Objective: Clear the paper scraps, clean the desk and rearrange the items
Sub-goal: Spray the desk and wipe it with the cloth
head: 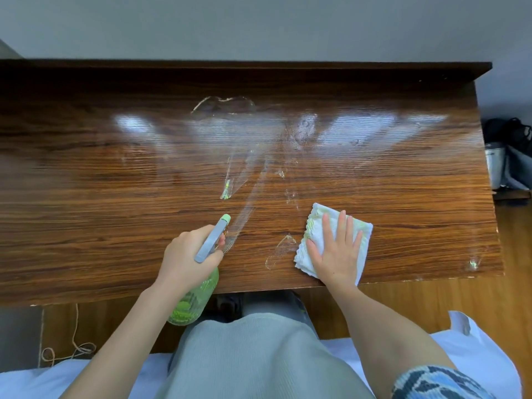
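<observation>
A dark wooden desk (115, 197) fills the view, its top streaked with wet spray marks (247, 174) running from the near middle toward the back. My left hand (187, 254) grips a green spray bottle (195, 300) with a grey trigger head and pale green nozzle, pointed across the desk. My right hand (335, 250) lies flat, fingers spread, on a folded white cloth (316, 220) near the front edge. No paper scraps show on the desk.
A raised back ledge (259, 67) runs along the desk's far side against a grey wall. Off the right end stand a metal can (495, 165) and dark bags (515, 136). A cord (76, 338) lies on the wooden floor at lower left.
</observation>
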Available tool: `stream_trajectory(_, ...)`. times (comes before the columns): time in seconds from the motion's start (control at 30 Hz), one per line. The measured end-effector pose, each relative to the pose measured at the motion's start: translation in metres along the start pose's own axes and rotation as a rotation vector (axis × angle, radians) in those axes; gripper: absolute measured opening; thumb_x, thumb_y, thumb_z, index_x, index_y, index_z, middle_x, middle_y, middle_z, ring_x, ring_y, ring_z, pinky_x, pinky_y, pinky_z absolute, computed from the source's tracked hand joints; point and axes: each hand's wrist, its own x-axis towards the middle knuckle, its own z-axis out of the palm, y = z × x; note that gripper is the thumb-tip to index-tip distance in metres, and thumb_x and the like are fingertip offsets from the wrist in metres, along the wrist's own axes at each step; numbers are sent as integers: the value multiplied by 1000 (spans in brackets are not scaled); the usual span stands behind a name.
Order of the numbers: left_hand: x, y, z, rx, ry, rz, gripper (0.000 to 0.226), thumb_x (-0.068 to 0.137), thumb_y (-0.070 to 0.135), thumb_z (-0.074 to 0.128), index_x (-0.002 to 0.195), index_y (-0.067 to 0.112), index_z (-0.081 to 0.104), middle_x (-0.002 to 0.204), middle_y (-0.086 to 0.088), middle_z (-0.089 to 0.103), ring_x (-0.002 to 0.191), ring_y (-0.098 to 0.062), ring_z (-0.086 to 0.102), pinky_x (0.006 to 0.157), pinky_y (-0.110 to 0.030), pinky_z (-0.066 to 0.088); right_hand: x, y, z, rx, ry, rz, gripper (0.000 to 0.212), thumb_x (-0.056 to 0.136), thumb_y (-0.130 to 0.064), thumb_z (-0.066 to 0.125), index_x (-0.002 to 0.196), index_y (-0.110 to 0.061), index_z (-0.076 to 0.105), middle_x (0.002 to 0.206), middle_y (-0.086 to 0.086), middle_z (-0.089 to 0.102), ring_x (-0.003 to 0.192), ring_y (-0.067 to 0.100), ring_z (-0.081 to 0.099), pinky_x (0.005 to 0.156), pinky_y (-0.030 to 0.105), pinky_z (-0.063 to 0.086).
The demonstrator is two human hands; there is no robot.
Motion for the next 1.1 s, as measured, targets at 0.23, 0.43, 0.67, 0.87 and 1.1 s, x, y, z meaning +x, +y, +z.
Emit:
stream_trajectory(0.23,-4,3,12,23,-35,-59,14,84,16,57,71,19,58,63,-1,62,60,-22,59,52,-30,41,1,0,0,-5,-7,10,72,92,-65,18,153,-26,20,161,13,14,148,34,12,117,56,14)
stream_trajectory(0.43,2,8,-2,-96,137,-102,14,80,9,62,72,21,61,64,-2,65,61,-25,61,56,-35,48,0,-1,0,18,-1,1,72,92,-65,17,153,-25,22,161,13,15,148,34,12,117,58,18)
stream_trajectory(0.67,37,20,-35,-207,219,-168,13,82,11,60,71,18,64,66,-2,69,61,-17,69,69,-40,56,-1,-1,-1,26,18,0,71,93,-64,17,152,-25,23,161,14,17,148,34,14,116,58,19)
stream_trajectory(0.87,58,22,-55,-276,271,-290,10,80,15,60,72,17,66,70,0,71,62,-12,69,75,-32,51,1,1,2,30,-4,3,72,92,-64,17,152,-25,22,161,13,14,149,34,12,117,58,17)
stream_trajectory(1.1,64,26,-55,-277,262,-312,6,78,17,61,79,22,65,69,0,71,68,-13,70,74,-31,50,0,1,2,40,-2,1,72,92,-64,19,152,-25,24,161,13,14,149,34,12,117,58,16)
